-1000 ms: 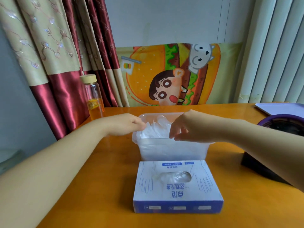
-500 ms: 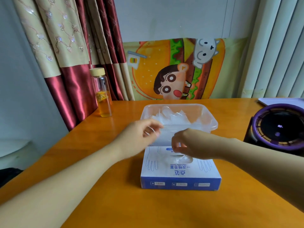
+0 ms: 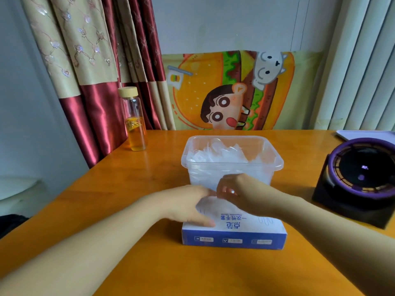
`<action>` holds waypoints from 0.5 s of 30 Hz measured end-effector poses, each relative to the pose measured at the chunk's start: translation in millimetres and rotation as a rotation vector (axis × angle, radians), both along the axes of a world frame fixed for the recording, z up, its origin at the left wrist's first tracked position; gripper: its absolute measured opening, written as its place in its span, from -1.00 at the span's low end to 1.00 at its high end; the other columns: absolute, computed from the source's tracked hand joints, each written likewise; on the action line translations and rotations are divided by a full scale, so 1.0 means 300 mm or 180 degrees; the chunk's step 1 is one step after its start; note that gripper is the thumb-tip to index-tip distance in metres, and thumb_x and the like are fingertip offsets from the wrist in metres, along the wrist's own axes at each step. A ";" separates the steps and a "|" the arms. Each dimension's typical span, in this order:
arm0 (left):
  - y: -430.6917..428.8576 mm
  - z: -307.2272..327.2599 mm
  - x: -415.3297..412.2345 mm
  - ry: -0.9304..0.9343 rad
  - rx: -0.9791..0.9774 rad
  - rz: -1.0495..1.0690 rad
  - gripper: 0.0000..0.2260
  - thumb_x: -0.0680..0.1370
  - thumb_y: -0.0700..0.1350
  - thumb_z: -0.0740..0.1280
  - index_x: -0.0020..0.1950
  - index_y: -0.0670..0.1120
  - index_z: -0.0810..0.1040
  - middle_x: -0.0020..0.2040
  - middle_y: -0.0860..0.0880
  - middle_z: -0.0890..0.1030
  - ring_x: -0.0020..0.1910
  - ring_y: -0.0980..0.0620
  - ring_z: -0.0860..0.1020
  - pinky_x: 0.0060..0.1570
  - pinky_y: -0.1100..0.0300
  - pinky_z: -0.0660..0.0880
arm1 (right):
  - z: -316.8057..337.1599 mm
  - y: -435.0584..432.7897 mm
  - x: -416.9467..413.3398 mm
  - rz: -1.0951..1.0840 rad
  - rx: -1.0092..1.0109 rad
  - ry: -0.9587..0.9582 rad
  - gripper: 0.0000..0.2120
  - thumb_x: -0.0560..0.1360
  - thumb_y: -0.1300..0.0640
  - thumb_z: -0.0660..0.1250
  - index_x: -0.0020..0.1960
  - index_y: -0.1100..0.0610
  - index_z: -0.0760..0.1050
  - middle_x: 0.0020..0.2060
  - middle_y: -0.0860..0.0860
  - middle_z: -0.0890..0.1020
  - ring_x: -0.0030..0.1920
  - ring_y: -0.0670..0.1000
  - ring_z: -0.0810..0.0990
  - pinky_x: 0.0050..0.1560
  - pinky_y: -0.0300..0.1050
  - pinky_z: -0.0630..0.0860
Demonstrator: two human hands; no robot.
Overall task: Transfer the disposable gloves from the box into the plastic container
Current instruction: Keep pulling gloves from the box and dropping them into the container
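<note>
View from my head over the orange table (image 3: 139,268). The blue-and-white glove box (image 3: 234,233) lies flat near the middle of the table's near edge, its printed top facing up. My left hand (image 3: 186,207) rests on the left part of the box top, fingers loosely extended and the thumb lying along the top. My right hand (image 3: 243,196) is over the box's far part, its fingers curled together and pinching a clear glove (image 3: 206,205) at the opening; motion blur hides the exact grip. The plastic container (image 3: 277,165) stands just behind the box, toward the table's far edge, and holds a loose heap of transparent gloves (image 3: 222,151). A glass bottle (image 3: 134,124) with amber liquid stands upright at the table's far left corner. A round purple-and-black device (image 3: 361,176) sits at the right edge.
</note>
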State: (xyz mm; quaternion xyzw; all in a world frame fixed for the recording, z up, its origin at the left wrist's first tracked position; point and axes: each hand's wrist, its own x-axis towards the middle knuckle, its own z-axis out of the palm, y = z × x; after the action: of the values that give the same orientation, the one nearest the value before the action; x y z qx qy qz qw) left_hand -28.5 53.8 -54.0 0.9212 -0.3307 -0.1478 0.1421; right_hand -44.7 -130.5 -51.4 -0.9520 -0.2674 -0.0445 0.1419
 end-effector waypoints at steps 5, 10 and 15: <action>0.004 -0.016 0.011 -0.0031 0.0075 0.0031 -0.37 0.46 0.19 0.41 0.47 0.13 0.26 0.43 0.13 0.37 0.31 0.09 0.41 0.27 0.17 0.37 | 0.097 0.023 -0.031 0.0104 0.0419 -0.0492 -0.86 0.62 0.14 0.13 0.04 0.12 0.46 -0.13 0.01 0.59 -0.16 0.04 0.55 -0.17 -0.17 0.48; 0.012 -0.001 0.008 0.0149 -0.0425 0.0158 -0.42 0.42 0.13 0.47 0.37 0.20 0.30 0.30 0.24 0.46 0.18 0.31 0.45 0.18 0.37 0.40 | 0.209 -0.003 -0.023 -0.0244 0.1423 -0.0980 -0.92 0.59 0.16 0.20 -0.07 0.07 0.44 -0.33 -0.10 0.53 -0.36 -0.10 0.44 -0.34 -0.31 0.32; -0.005 0.099 0.010 0.0310 -0.2007 0.0691 0.02 0.15 0.36 0.47 0.52 0.21 0.09 0.30 0.20 0.41 0.27 0.17 0.43 0.24 0.17 0.45 | 0.202 -0.038 0.000 -0.0650 0.2181 -0.0274 -0.84 0.57 0.06 0.25 -0.15 0.06 0.53 -0.36 0.00 0.52 -0.38 -0.07 0.38 -0.38 -0.21 0.30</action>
State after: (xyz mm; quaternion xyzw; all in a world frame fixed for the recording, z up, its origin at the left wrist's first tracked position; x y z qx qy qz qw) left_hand -25.4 52.3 -24.2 0.8536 -0.2529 -0.0662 0.4506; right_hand -44.6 -141.8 9.3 -0.8683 -0.1461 -0.1856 0.4362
